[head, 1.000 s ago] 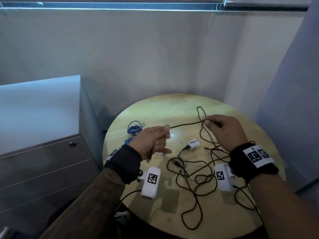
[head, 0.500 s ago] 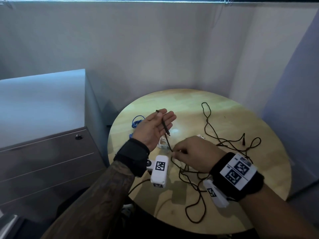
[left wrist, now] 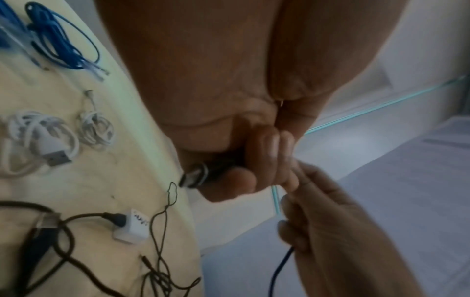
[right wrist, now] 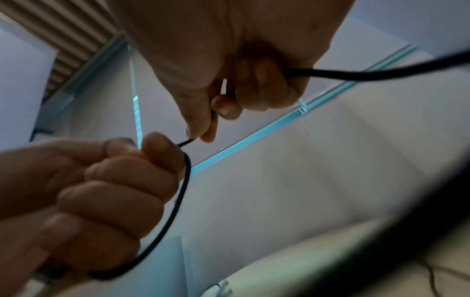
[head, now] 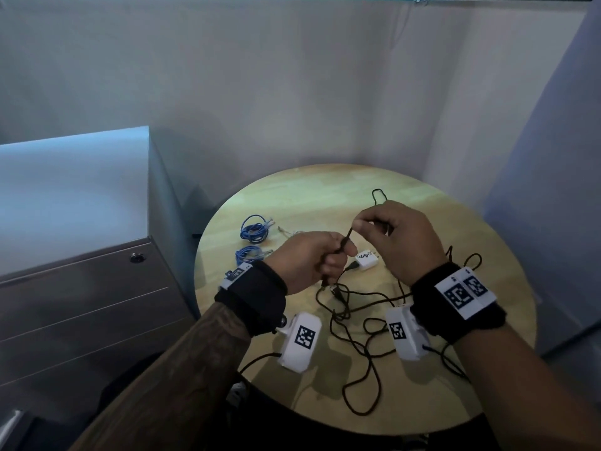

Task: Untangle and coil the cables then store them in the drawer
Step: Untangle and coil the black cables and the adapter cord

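Observation:
A long thin black cable (head: 357, 320) lies in a loose tangle on the round wooden table (head: 309, 190). My left hand (head: 331, 258) grips one end of it in a fist above the table. The cable's USB plug (left wrist: 193, 177) sticks out below the curled fingers (left wrist: 269, 148). My right hand (head: 361, 224) pinches the same cable between thumb and forefinger just above and right of the left fist. A short taut stretch of cable (head: 346, 239) runs between them. In the right wrist view the cable (right wrist: 178, 201) curves down past the left fist (right wrist: 101, 191).
Two coiled blue cables (head: 255, 227) (head: 250, 255) lie at the table's left edge, with coiled white cables (left wrist: 38, 138) near them. A white charger block (head: 367, 259) sits mid-table. A grey drawer cabinet (head: 81, 288) stands left, drawers closed. Walls enclose the back and right.
My left hand, open palm-up with the cable across it, has curled into a fist around it. My right hand rose from the table to pinch the cable above the left fist.

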A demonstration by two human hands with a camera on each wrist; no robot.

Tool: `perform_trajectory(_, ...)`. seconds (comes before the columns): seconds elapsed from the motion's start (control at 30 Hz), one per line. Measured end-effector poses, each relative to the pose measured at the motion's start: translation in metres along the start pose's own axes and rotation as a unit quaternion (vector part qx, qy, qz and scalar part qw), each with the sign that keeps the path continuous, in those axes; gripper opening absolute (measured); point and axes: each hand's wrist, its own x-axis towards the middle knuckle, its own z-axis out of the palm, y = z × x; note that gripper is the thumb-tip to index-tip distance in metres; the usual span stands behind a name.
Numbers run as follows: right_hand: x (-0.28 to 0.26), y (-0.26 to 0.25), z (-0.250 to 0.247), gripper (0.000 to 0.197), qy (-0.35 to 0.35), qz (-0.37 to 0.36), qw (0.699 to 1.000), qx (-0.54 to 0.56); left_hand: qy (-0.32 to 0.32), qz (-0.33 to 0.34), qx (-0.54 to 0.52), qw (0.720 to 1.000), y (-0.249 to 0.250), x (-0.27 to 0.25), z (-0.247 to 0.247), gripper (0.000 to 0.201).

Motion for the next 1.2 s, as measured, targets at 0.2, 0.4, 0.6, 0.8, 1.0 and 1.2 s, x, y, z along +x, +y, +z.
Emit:
perform_trajectory(0.2, 0.001, -0.001, -0.001, 0.012, 0.055, -0.042, 0.997, -0.027, -0.045, 0.043, -0.063, 0.996, 0.002, -0.006, -0.006, 0.027)
perform_trajectory(0.4, -0.007, 0.002, 0.02, 0.021, -0.112, 0.049, 0.992, 0.039, 0.028, 0.16, -0.254, 0.953, 0.009, -0.012, -0.018, 0.025)
perform_trajectory(0.6, -0.023, -0.035, 0.032, 0.02, -0.293, 0.031, 0.953, 0.072, 0.2, 0.218, -0.363, 0.883, 0.001, 0.0, -0.038, 0.021)
perform_trajectory(0.8, -0.015, -0.056, 0.006, 0.021, -0.201, 0.139, 0.923, 0.296, 0.259, 0.247, 0.029, 0.933, -0.009, 0.003, -0.034, 0.02)
perform_trajectory(1.0, 0.002, -0.031, -0.009, 0.017, -0.097, 0.167, 0.935, 0.297, 0.128, 0.166, 0.148, 0.966, -0.001, -0.004, -0.007, 0.04)
perform_trajectory(1.2, 0.001, -0.002, 0.015, 0.022, -0.055, 0.104, 0.982, 0.147, -0.027, 0.095, -0.191, 0.977, 0.007, -0.009, -0.009, 0.024)
